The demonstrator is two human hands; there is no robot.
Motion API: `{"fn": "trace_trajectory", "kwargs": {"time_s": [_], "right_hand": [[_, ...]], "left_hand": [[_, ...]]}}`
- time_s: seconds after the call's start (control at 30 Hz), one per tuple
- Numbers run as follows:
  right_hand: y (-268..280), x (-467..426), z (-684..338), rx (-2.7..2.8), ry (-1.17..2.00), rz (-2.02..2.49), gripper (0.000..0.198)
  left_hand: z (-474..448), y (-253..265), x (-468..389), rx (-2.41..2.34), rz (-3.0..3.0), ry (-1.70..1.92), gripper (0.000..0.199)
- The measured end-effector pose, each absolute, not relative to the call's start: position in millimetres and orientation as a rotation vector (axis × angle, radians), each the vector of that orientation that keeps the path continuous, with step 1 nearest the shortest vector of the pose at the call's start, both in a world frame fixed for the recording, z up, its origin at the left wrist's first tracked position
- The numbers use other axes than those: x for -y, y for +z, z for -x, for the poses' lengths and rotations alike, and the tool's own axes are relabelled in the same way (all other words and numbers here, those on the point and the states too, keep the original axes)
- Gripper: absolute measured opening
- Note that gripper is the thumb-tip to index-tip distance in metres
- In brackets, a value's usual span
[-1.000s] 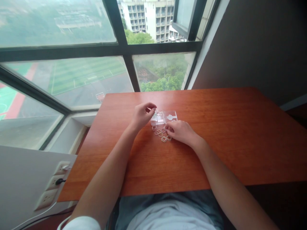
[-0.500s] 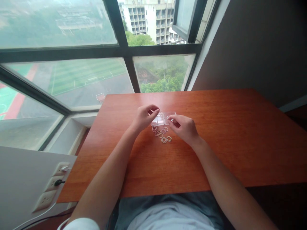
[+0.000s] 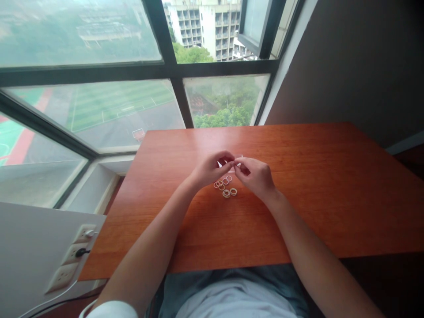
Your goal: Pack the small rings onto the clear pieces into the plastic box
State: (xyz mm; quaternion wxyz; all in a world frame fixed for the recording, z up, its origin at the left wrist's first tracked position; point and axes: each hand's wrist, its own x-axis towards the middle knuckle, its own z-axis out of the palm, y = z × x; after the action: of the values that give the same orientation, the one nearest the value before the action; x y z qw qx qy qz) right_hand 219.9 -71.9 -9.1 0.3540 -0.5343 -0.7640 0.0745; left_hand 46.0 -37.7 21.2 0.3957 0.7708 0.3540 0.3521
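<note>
Left hand: arched, fingertips drawn close, up at the right's.
Right hand: curled likewise; whether either grips anything, I can't tell.
Rings: loose on the desk.

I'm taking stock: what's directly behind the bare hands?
Behind the bare left hand and bare right hand, slivers of a clear plastic box show; most of it, including any contents, is covered.

Left hand and right hand met at the fingertips

Both are held over a reddish wooden table; whether anything is gripped between them cannot be made out. A clear plastic box is mostly hidden behind them. On its near side, pale rings are scattered, some overlapped. The far side is bordered by dark-framed windows.
</note>
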Motion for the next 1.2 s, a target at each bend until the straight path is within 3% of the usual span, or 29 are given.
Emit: {"fn": "trace_trajectory", "kwargs": {"time_s": [0.33,0.6,1.2], "right_hand": [[-11,71,-220,1.973,0.192,1.396,0.023],[-12,71,-219,2.005,0.216,1.389,0.020],[-12,71,-219,2.070,0.263,1.414,0.018]], "left_hand": [[-44,14,31,-0.989,-2.010,0.959,0.009],[-19,-7,5,-1.357,-1.936,1.174,0.014],[-19,-7,5,-1.396,-1.921,1.165,0.016]]}}
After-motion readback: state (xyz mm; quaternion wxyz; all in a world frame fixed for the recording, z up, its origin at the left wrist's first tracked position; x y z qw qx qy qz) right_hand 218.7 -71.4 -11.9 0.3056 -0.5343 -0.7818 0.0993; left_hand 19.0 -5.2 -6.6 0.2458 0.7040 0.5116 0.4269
